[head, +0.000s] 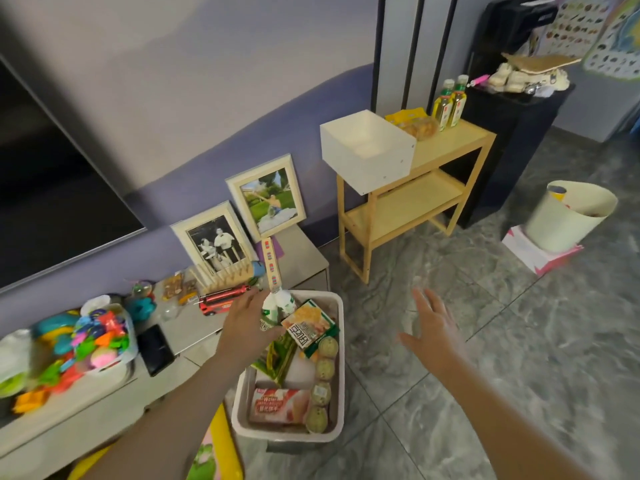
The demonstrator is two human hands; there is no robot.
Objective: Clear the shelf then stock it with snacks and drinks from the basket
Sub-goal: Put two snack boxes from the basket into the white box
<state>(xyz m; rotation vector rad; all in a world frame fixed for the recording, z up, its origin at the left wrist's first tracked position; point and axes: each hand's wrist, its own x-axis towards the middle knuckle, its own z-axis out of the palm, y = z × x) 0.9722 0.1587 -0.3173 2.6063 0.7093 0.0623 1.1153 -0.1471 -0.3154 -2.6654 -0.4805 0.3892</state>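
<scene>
Left hand (pixel 246 323) is closing on the white bottles (pixel 277 308) in the basket (pixel 337 358) on the floor, right hand (pixel 434 327) spread wide and empty, so a loose grab could drop one before the shelf (pixel 450 147).

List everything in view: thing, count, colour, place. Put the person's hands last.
white plastic basket: one, on the floor, full of snacks
white drink bottles: two, at the basket's far end
pink wafer pack: one, at the basket's near end
round green-speckled snacks: five, along the basket's right side
pale wooden shelf: one, against the wall
white open box: one, on the shelf top's left end
yellow snack bag: one, on the shelf top
yellow drink bottles: two, on the shelf top's right end
white photo frames: two, on the grey cabinet
cream bin: one, on a pink box
left hand: on the white bottles, grip unclear
right hand: open, over the floor
</scene>
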